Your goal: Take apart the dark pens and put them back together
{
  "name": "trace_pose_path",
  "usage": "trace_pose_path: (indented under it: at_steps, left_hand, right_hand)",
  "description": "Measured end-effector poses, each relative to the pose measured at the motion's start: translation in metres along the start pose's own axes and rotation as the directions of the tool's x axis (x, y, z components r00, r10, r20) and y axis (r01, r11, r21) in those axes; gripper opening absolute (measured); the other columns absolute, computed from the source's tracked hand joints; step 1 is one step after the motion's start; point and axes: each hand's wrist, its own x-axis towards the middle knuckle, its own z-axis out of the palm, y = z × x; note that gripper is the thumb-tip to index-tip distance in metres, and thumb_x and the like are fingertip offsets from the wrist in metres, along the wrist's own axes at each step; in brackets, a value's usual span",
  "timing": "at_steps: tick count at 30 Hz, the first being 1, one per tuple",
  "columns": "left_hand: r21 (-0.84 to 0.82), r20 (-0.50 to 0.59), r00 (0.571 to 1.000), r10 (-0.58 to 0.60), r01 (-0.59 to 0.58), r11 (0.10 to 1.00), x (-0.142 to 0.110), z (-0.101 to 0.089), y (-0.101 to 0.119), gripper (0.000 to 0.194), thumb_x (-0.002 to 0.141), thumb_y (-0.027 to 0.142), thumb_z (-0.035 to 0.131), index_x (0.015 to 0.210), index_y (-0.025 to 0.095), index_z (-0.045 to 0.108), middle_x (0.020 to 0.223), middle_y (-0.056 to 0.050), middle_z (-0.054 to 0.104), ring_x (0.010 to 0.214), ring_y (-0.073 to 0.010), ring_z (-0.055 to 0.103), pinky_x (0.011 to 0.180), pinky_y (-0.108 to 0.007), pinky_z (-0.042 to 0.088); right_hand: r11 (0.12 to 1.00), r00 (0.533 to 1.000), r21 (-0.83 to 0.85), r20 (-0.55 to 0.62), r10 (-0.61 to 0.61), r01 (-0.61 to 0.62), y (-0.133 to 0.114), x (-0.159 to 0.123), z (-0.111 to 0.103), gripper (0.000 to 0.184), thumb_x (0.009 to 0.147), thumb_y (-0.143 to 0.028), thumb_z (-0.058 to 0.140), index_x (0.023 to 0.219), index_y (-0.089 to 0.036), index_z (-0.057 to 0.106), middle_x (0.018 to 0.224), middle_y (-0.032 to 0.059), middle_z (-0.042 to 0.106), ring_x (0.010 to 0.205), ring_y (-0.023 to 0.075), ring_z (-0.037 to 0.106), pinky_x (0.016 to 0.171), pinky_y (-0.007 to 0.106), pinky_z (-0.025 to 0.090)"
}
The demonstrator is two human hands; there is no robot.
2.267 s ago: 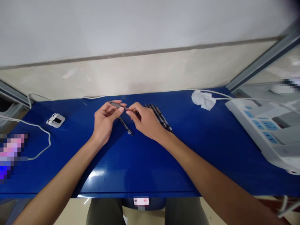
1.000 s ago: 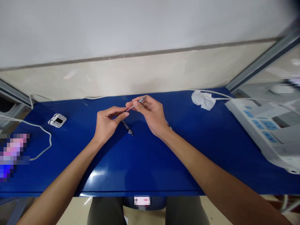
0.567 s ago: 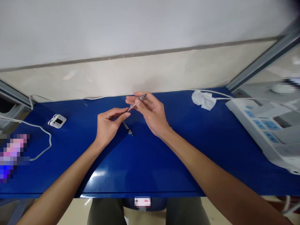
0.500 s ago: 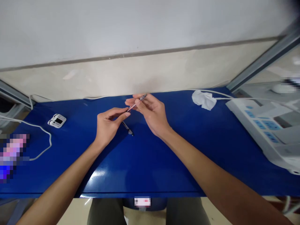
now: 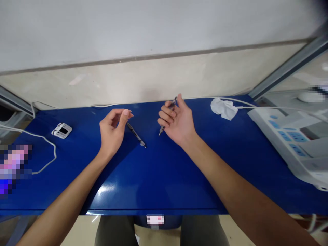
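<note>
My right hand [image 5: 178, 123] is closed around a dark, clear-bodied pen [image 5: 162, 129], its fingers curled over the barrel. The pen slants, with its tip showing below the fingers and its other end by the thumb. To the left, my left hand [image 5: 112, 130] is loosely curled, and no object shows in its fingers. Its thumb overlaps the other fingertips from this angle. Between the hands, a second dark pen [image 5: 136, 135] lies on the blue table [image 5: 164, 174], close to my left fingertips.
A small white case [image 5: 62, 131] with a dark screen lies at the left. Nearby are a white cable [image 5: 55, 150] and a blurred-out pink and purple item [image 5: 15, 160]. Crumpled tissue [image 5: 224, 108] and a large white device [image 5: 289, 143] are at the right. A wall [image 5: 164, 78] borders the back.
Half a second ago both hands held one pen together. My left hand has let go and moved left. My right hand has shifted right with the pen, now wrapped by its fingers.
</note>
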Motion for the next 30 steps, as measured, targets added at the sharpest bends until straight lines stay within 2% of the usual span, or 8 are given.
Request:
trace_pose_path:
  at_steps: [3, 6, 21, 25, 28, 30]
  left_hand:
    - [-0.019, -0.022, 0.999, -0.026, 0.026, 0.999, 0.002, 0.0, -0.004, 0.035, 0.102, 0.053, 0.062, 0.103, 0.02, 0.075, 0.095, -0.006, 0.079, 0.085, -0.0166, 0.072, 0.083, -0.032, 0.059]
    - [-0.033, -0.018, 0.999, -0.04, 0.04, 0.999, 0.002, 0.001, -0.006, 0.036, 0.101, 0.054, 0.062, 0.104, 0.02, 0.074, 0.095, -0.007, 0.078, 0.086, -0.0168, 0.072, 0.083, -0.033, 0.058]
    - [-0.065, -0.082, 0.997, -0.016, 0.011, 0.998, 0.01, -0.003, -0.015, 0.035, 0.103, 0.053, 0.059, 0.105, 0.021, 0.072, 0.091, -0.006, 0.075, 0.081, -0.0161, 0.068, 0.078, -0.032, 0.055]
    - [0.016, -0.067, 0.998, 0.001, 0.0, 1.0, 0.015, -0.009, -0.021, 0.034, 0.103, 0.053, 0.06, 0.106, 0.021, 0.071, 0.094, -0.006, 0.075, 0.083, -0.0167, 0.068, 0.08, -0.032, 0.054]
    - [0.085, -0.013, 1.0, -0.015, 0.016, 0.996, 0.02, -0.014, -0.031, 0.033, 0.101, 0.052, 0.063, 0.107, 0.021, 0.071, 0.096, -0.006, 0.075, 0.083, -0.0169, 0.068, 0.077, -0.031, 0.052]
    - [0.164, 0.046, 0.998, -0.035, 0.027, 0.986, 0.022, -0.018, -0.039, 0.032, 0.098, 0.052, 0.066, 0.108, 0.021, 0.071, 0.093, -0.005, 0.075, 0.078, -0.0163, 0.066, 0.072, -0.03, 0.05]
  right_hand:
    - [0.995, 0.999, 0.092, -0.004, 0.038, -0.038, -0.005, -0.001, -0.006, 0.046, 0.103, -0.059, 0.053, 0.073, -0.025, 0.048, 0.052, -0.0083, 0.028, 0.041, 0.0108, 0.023, 0.038, 0.027, 0.023]
    - [0.988, 0.999, 0.147, -0.028, 0.045, -0.041, -0.006, -0.003, -0.009, 0.043, 0.103, -0.051, 0.052, 0.07, -0.025, 0.043, 0.052, -0.0085, 0.025, 0.041, 0.0102, 0.017, 0.038, 0.027, 0.02]
    - [0.98, 0.999, 0.196, -0.018, 0.032, -0.027, -0.007, -0.005, -0.008, 0.035, 0.098, -0.046, 0.055, 0.071, -0.025, 0.046, 0.054, -0.0088, 0.025, 0.043, 0.0107, 0.016, 0.039, 0.027, 0.019]
    - [0.979, 1.0, 0.203, -0.003, -0.002, 0.002, -0.006, -0.003, -0.005, 0.036, 0.098, -0.051, 0.058, 0.075, -0.024, 0.05, 0.055, -0.0082, 0.028, 0.045, 0.0115, 0.024, 0.041, 0.026, 0.027]
    - [0.989, 0.999, 0.141, -0.007, -0.04, 0.04, -0.003, 0.001, -0.001, 0.036, 0.099, -0.053, 0.062, 0.08, -0.024, 0.053, 0.061, -0.0055, 0.04, 0.052, 0.0131, 0.041, 0.051, 0.026, 0.041]
    - [0.995, 0.995, 0.043, -0.027, -0.094, 0.095, 0.002, 0.004, 0.002, 0.038, 0.099, -0.06, 0.062, 0.085, -0.025, 0.055, 0.07, -0.003, 0.05, 0.061, 0.0147, 0.051, 0.058, 0.028, 0.047]
